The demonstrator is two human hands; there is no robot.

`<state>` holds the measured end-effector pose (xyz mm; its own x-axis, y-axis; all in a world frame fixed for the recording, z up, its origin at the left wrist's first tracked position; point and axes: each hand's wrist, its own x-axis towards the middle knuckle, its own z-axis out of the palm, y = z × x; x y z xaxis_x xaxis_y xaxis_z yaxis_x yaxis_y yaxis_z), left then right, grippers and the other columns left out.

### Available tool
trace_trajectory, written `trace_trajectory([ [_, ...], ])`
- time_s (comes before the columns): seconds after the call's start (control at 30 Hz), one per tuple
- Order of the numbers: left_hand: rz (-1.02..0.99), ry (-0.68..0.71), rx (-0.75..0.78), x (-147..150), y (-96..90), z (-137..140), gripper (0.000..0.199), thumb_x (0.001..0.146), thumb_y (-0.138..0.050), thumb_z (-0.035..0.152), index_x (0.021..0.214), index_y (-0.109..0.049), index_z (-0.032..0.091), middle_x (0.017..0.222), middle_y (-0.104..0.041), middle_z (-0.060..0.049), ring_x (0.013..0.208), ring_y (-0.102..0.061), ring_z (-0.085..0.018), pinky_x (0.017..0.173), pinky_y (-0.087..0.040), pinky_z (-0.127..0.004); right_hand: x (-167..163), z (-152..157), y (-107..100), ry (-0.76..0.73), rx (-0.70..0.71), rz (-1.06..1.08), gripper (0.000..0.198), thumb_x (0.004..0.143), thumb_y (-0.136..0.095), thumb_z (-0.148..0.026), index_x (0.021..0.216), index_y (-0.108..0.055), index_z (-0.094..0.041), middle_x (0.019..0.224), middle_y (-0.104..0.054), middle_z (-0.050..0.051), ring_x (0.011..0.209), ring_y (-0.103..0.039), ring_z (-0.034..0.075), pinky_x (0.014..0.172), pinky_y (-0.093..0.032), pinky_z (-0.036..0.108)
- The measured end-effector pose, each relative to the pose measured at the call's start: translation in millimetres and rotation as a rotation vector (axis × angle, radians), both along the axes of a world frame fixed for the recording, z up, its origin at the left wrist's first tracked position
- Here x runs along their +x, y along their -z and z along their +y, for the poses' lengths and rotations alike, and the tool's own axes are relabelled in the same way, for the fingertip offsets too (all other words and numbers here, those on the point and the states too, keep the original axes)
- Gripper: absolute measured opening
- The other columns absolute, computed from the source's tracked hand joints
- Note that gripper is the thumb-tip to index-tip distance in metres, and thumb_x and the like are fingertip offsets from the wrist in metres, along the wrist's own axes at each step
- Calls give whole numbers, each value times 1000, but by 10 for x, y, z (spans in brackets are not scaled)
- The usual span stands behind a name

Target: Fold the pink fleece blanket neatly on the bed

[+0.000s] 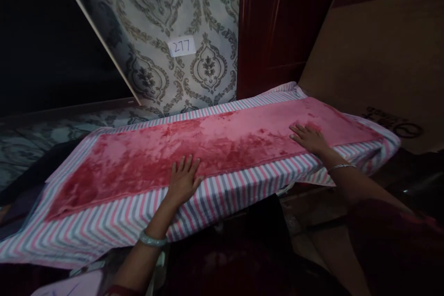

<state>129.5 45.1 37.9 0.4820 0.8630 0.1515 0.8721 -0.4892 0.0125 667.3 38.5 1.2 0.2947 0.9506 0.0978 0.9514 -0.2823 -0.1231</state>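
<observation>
Pink cloth (239,132) is touched by left hand (183,179) and right hand (310,139), both spread, empty; creases may be caused by dragging.

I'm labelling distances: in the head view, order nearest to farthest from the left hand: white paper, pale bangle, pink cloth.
1. Pink cloth: under the left hand.
2. Pale bangle: around its wrist.
3. White paper: on the wall.

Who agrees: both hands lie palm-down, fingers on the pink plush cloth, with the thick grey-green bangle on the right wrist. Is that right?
No: the head view shows the thick grey-green bangle on the wrist of the left hand, not the right hand. Both do touch the pink plush cloth.
</observation>
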Motion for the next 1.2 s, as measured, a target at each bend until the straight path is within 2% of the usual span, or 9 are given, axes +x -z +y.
trace_trajectory([
  [0.13,-18,28,47,-8,117,-69,57,97,-49,44,150,-45,25,159,-37,-12,149,-29,-34,119,-25,-59,-7,-20,-13,-2,-12,-11,64,97,-29,-57,155,-37,-31,163,-29,7,146,-29,42,111,-30,70],
  [0.27,-29,24,43,-12,100,-104,57,97,-49,45,150,-46,24,160,-36,-12,149,-29,-36,118,-25,-60,81,-6,30,-30,2,-10,64,96,-32,-55,154,-38,-31,161,-34,7,145,-32,43,108,-32,73],
  [0.4,-43,45,33,-11,80,-126,53,98,-48,41,149,-47,25,159,-37,-9,149,-29,-34,119,-25,-61,2,81,-61,61,-18,23,61,94,-36,-53,148,-48,-29,156,-42,10,142,-39,39,108,-37,67],
  [0.47,-50,64,30,-11,87,-127,51,98,-48,39,147,-49,26,158,-40,-8,148,-31,-34,119,-25,-61,-245,113,-172,49,50,65,57,93,-37,-47,139,-59,-22,146,-55,14,135,-49,36,108,-42,59],
  [0.53,-63,79,39,-15,98,-121,48,99,-47,39,145,-52,26,156,-43,-8,147,-33,-33,118,-25,-61,-650,112,-280,-68,193,148,53,91,-39,-40,131,-65,-17,135,-64,15,126,-57,33,107,-45,50],
  [0.6,-75,94,49,-21,109,-111,47,100,-46,39,144,-54,26,155,-44,-9,147,-34,-34,118,-26,-61,-1151,76,-343,-246,313,289,49,89,-42,-40,127,-67,-20,133,-65,12,120,-62,30,103,-49,45],
  [0.77,-77,109,58,-32,127,-88,46,99,-46,39,142,-55,25,155,-45,-10,146,-35,-34,117,-28,-62,-2179,-90,-273,-547,342,601,27,87,-52,-38,96,-72,-23,98,-74,8,91,-67,25,82,-54,38],
  [0.93,-80,118,86,-32,145,-74,47,98,-48,38,143,-55,26,153,-47,-11,146,-37,-34,116,-29,-61,-2386,-159,-117,-502,284,695,13,79,-60,-25,87,-69,-21,77,-67,2,69,-60,18,64,-48,29],
  [1.2,-61,116,103,-24,143,-67,46,98,-49,39,142,-56,26,152,-48,-10,144,-39,-34,115,-32,-60,-2403,-163,25,-528,493,664,12,82,-59,-19,76,-69,-20,75,-65,4,75,-60,19,71,-46,31],
])
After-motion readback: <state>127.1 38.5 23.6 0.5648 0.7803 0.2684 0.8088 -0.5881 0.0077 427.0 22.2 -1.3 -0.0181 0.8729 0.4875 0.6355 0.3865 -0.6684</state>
